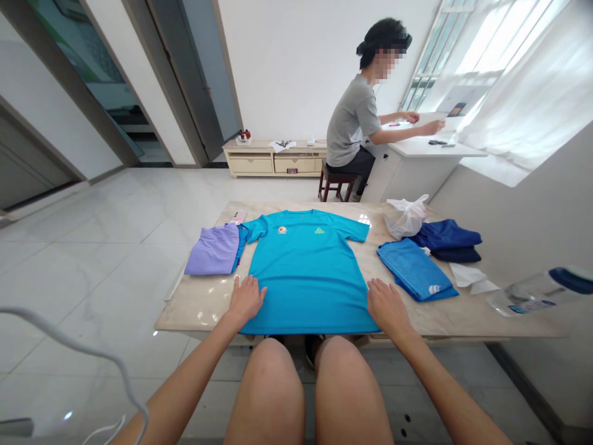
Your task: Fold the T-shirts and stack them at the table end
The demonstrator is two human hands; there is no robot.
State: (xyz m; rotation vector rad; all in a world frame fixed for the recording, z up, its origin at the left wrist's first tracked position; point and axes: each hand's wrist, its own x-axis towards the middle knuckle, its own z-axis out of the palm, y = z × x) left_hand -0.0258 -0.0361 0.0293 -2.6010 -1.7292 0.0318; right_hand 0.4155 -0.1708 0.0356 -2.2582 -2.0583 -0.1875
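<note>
A turquoise T-shirt [306, 272] lies spread out face up, its collar at the far side and its hem along the table's near edge. Two small emblems show on its chest. At the shirt's left side edge, near the hem, rests my left hand [246, 298], palm down with the fingers extended. My right hand [385, 303] lies likewise on the opposite side edge, fingers stretched out over the cloth and table. Neither hand visibly holds anything.
The stone-topped table [204, 309] bears folded purple clothes [213, 250] at left. On the right are folded blue clothes [414, 269], dark blue clothes [447, 238], a white plastic bag [406, 216], papers [472, 278] and a clear bottle [532, 296]. Another person [354, 117] sits beyond at a white desk.
</note>
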